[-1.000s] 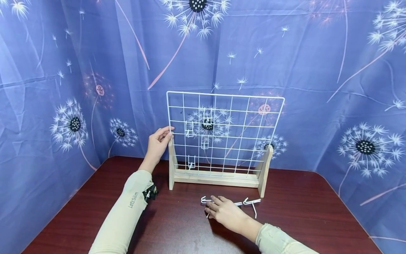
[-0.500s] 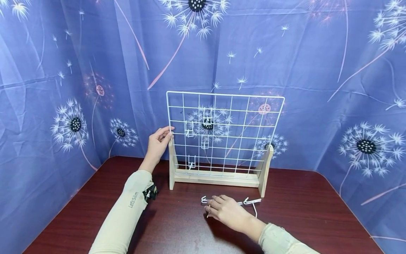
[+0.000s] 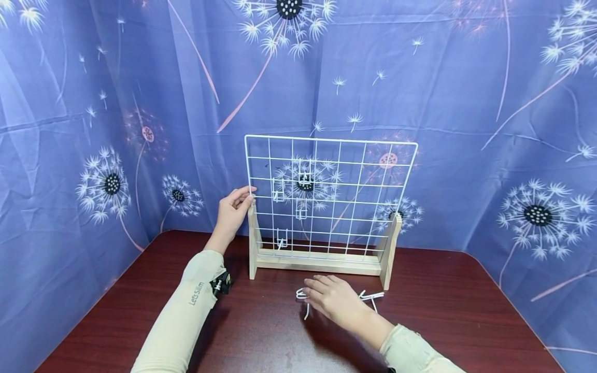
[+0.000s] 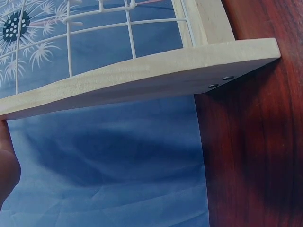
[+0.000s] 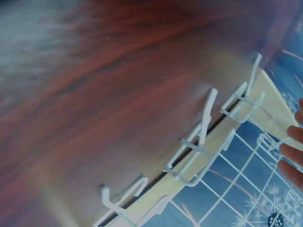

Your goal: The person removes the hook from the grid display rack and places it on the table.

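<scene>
A white wire grid panel (image 3: 331, 139) stands upright in a pale wooden stand (image 3: 322, 264). My left hand (image 3: 230, 212) pinches the panel's left edge just above the stand's side post, between thumb and fingers. Over the table in front of the stand is my right hand (image 3: 340, 303), its fingers extended. White wire hooks lie beneath it, one hook (image 3: 300, 294) showing at its left and another hook (image 3: 373, 296) at its right. From the right wrist, a middle hook (image 5: 203, 127) also shows, and the fingertips (image 5: 292, 153) look apart from the hooks.
Several similar hooks hang on the panel's left half, among them a low hook (image 3: 282, 242). The dark red wooden table (image 3: 261, 331) extends around the stand. Behind it hangs a blue dandelion-print curtain (image 3: 448, 207).
My right hand has shifted slightly away from me, its fingers off the left hook, whose downward prong now shows more fully. My left hand stays at the panel's edge.
</scene>
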`<state>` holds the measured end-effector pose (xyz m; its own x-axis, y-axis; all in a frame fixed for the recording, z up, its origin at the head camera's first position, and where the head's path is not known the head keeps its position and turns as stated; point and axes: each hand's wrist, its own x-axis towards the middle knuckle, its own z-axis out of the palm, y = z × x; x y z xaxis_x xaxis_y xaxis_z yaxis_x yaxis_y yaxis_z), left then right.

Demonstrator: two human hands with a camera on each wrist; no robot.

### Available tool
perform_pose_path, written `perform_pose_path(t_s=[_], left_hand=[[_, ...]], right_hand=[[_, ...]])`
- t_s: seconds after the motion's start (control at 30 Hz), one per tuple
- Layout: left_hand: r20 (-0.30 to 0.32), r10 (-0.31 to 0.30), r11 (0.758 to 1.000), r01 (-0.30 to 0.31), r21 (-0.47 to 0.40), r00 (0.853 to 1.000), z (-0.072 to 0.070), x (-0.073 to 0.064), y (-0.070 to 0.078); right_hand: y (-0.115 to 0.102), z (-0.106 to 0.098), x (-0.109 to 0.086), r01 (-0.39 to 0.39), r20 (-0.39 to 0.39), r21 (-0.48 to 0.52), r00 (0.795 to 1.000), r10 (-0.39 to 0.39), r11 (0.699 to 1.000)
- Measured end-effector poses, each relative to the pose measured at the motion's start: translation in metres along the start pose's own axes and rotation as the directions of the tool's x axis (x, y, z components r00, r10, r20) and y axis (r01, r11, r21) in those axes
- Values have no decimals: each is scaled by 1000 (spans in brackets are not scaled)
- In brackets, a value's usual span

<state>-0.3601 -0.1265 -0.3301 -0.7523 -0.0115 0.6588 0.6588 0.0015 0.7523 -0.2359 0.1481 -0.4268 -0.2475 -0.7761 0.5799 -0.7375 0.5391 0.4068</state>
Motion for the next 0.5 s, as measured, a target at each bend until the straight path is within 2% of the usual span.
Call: perform_pose_path(t_s=[0.23,0.5], left_hand=[[-2,-21,999,21,28,1000,0,0,2],[-2,-21,1000,21,16,1000,1,-1,2]], right_hand=[[7,-5,12,-80,-46,48,996,82,996],[16,-11,25,-134,-138,91,980,146,987]])
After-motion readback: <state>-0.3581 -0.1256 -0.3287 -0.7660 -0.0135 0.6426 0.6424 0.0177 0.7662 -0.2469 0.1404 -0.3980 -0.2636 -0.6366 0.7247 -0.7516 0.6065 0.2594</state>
